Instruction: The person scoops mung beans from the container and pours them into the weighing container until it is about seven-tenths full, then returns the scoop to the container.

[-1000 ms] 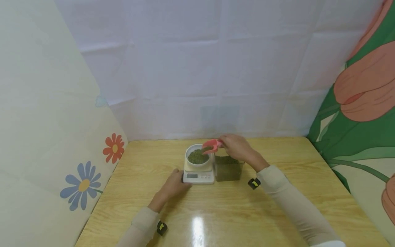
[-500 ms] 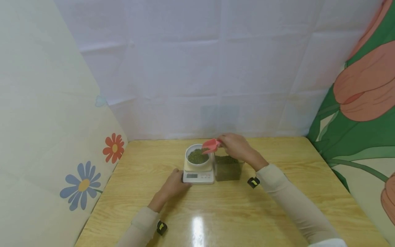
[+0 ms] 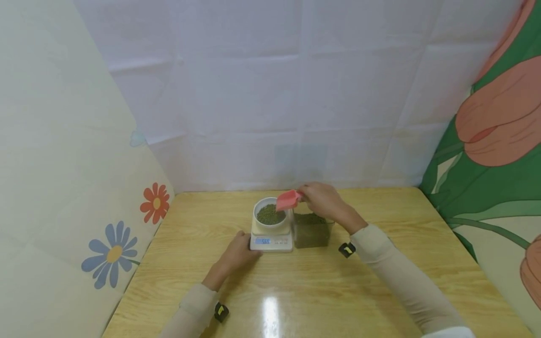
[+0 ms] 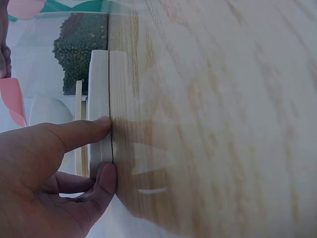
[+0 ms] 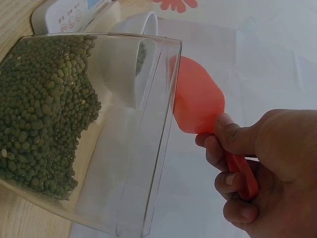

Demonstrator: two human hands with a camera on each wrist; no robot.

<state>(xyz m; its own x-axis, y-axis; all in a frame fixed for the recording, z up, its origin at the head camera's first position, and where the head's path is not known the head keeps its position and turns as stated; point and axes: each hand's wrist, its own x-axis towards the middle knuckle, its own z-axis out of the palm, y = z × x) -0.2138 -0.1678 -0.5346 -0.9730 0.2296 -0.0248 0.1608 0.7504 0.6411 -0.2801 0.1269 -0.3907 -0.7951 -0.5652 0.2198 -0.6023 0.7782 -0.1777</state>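
My right hand (image 3: 323, 201) grips the handle of a pink scoop (image 3: 287, 200), tilted over a white bowl (image 3: 258, 205). No beans show on the scoop in the head view. Green mung beans (image 3: 270, 215) lie in the bowl, which stands on a white kitchen scale (image 3: 271, 244) with its display lit. At the scale's front left corner, my left hand (image 3: 240, 252) holds the edge; in the left wrist view the thumb and curled fingers sit against its side. Right of the scale stands a clear container (image 5: 148, 148) part full of mung beans (image 5: 44, 114).
A wooden table (image 3: 359, 291) carries everything. White sheeting (image 3: 296, 94) hangs behind it, with flower-printed panels (image 3: 114, 253) at both sides. The container stands close beside the scale, beneath the right hand.
The beans on the scoop have slid off into the bowl as the scoop tipped further. The scale's display has lit up with digits. My left hand has stayed in place.
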